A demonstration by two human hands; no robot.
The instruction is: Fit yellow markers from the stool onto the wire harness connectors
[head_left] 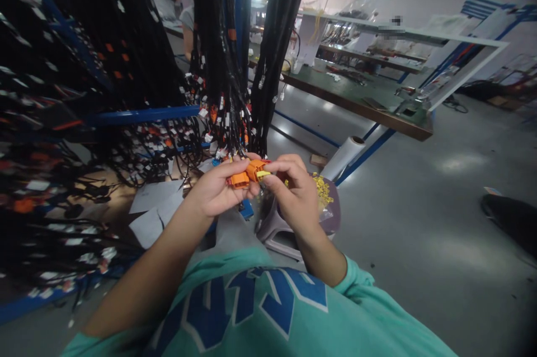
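Note:
In front of my body, my left hand (222, 183) holds an orange plug connector (254, 169), with a second orange connector (240, 180) beside it between the fingers. My right hand (297, 189) pinches a small yellow clip (263, 174) against the open face of the first connector. Whether the clip sits inside the housing or only touches it I cannot tell. Behind the fingers, black cables (235, 83) with white tags hang down toward the connectors. A heap of small yellow clips (322, 190) lies on a purple-grey stool (335, 217) just past my right hand.
A blue rack bar (146, 115) crosses the dense hanging wire harnesses on the left. White paper sheets (155, 200) lie below them. A green-topped workbench (335, 88) stands ahead right, with a white film roll (344, 155) leaning near it. Another person's arm (187, 32) shows behind the cables.

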